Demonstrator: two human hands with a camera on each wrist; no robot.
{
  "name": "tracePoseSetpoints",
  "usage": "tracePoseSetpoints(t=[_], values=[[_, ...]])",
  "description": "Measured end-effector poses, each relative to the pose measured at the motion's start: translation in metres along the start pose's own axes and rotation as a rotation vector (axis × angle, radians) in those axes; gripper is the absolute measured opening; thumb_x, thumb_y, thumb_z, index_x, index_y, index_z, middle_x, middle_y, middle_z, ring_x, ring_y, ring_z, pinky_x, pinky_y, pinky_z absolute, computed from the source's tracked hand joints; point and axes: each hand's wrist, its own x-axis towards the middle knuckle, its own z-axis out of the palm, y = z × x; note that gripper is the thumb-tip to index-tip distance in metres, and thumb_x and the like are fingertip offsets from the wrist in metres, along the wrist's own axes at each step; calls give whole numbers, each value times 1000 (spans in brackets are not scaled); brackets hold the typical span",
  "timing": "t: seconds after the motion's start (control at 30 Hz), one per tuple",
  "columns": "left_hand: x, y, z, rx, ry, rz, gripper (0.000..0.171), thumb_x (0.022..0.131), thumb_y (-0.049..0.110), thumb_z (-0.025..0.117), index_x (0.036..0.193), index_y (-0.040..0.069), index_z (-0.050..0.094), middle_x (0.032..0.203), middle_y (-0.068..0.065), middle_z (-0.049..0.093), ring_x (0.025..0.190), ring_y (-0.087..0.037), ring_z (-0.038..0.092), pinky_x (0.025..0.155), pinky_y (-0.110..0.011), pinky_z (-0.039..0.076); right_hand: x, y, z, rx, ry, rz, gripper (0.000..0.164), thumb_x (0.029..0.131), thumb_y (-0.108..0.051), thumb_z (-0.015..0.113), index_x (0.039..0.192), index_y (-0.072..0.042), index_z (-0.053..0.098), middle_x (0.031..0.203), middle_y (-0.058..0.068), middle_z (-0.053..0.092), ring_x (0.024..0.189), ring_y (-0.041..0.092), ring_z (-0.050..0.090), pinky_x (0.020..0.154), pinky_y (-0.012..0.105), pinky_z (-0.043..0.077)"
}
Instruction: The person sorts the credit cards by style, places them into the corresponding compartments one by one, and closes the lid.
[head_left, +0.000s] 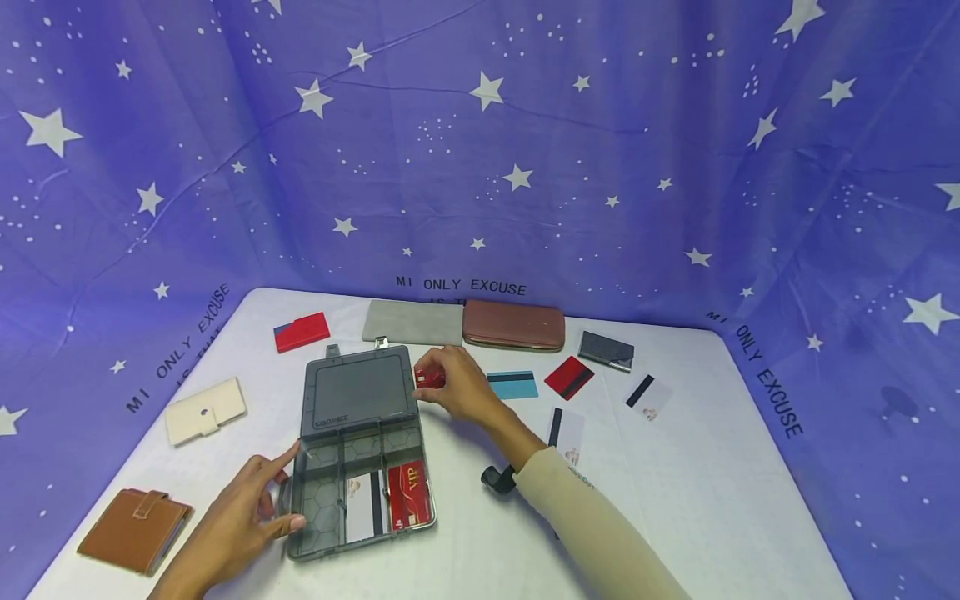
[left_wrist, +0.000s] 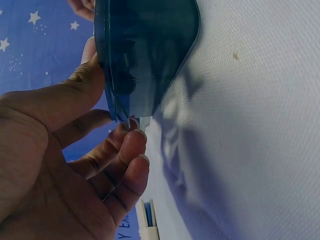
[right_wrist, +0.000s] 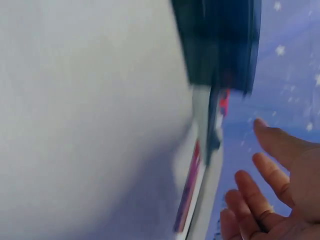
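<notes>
A smoky grey divided box (head_left: pixel 322 517) lies with its lid (head_left: pixel 360 387) folded back. Two of its compartments hold a white card (head_left: pixel 360 507) and a red VIP card (head_left: pixel 408 496). At the box's left edge is my left hand (head_left: pixel 243 508), index finger and thumb spread along the side; the left wrist view has the thumb at the rim (left_wrist: pixel 102 60). Right of the lid, my right hand (head_left: pixel 459 385) is over a red card (head_left: pixel 429 378), thumb and fingers either side of it. The right wrist view, blurred, finds that hand (right_wrist: pixel 272 187) with fingers apart and nothing between them.
Right of it lie a blue card (head_left: pixel 512 385), a red striped card (head_left: pixel 569 377), white cards (head_left: pixel 648 398) and a dark card case (head_left: pixel 606 351). Grey (head_left: pixel 412 322) and brown (head_left: pixel 513 325) wallets lie behind. Red (head_left: pixel 302 332), cream (head_left: pixel 206 411) and tan (head_left: pixel 135 532) holders lie left.
</notes>
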Motion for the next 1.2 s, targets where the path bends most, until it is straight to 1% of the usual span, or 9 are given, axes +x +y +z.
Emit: tracePoseSetpoints(t=[0.2, 0.4, 0.5, 0.63, 0.83, 0.9, 1.0, 1.1, 1.2], values=[[0, 0, 1, -13, -4, -7, 93, 69, 22, 89, 150, 15, 45, 106, 3, 52, 70, 2, 42, 57, -20, 38, 18, 20, -1, -158, -35, 46, 45, 76, -25, 87, 116, -14, 70, 112, 11, 64, 104, 23, 53, 94, 41, 41], [0, 0, 2, -23, -6, -17, 92, 69, 24, 89, 150, 15, 45, 106, 3, 52, 70, 2, 42, 57, -20, 38, 21, 27, 5, -278, -63, 77, 47, 77, -31, 87, 115, -11, 68, 103, 6, 59, 96, 20, 47, 89, 36, 39], [1, 0, 3, -22, -5, -14, 93, 69, 24, 89, 150, 15, 45, 106, 4, 52, 70, 1, 42, 58, -20, 39, 21, 27, 4, -306, -63, 96, 47, 76, -35, 87, 111, -11, 67, 100, 5, 59, 95, 20, 46, 89, 36, 39], [1, 0, 2, -22, -9, -17, 93, 69, 24, 89, 150, 15, 45, 106, 3, 53, 70, 1, 42, 58, -20, 39, 19, 23, 0, -291, -30, 133, 42, 75, -32, 88, 103, -13, 64, 95, 3, 59, 95, 21, 49, 87, 36, 42], [1, -1, 1, -19, -19, -18, 93, 70, 22, 89, 151, 15, 44, 106, 4, 52, 70, 1, 43, 58, -20, 39, 16, 17, -6, -216, 109, 183, 22, 83, -19, 81, 96, -18, 64, 79, -2, 56, 79, 18, 54, 67, 34, 42], [1, -1, 1, -18, -20, -16, 93, 70, 21, 89, 151, 16, 43, 106, 5, 52, 70, 1, 43, 58, -20, 39, 14, 14, -9, -179, 154, 183, 20, 86, -16, 78, 100, -20, 65, 76, -3, 55, 74, 16, 53, 61, 32, 40], [2, -1, 0, -17, -20, -17, 93, 70, 21, 89, 151, 16, 43, 106, 4, 52, 70, 1, 43, 58, -20, 38, 10, 10, -14, -131, 201, 149, 27, 90, -14, 74, 113, -23, 63, 76, -4, 55, 71, 14, 51, 61, 31, 39], [1, -1, -1, -16, -27, -24, 93, 70, 21, 89, 152, 16, 43, 107, 4, 52, 70, 2, 43, 58, -20, 39, 5, 3, -18, -62, 216, 79, 37, 93, -12, 71, 125, -25, 60, 79, -1, 56, 70, 14, 50, 64, 30, 39], [0, -2, -1, -14, -33, -29, 94, 70, 20, 89, 152, 16, 43, 107, 4, 52, 70, 1, 44, 59, -20, 39, -5, -7, -22, 43, 198, 21, 40, 93, -10, 69, 130, -24, 59, 80, 1, 57, 64, 15, 53, 60, 29, 42]])
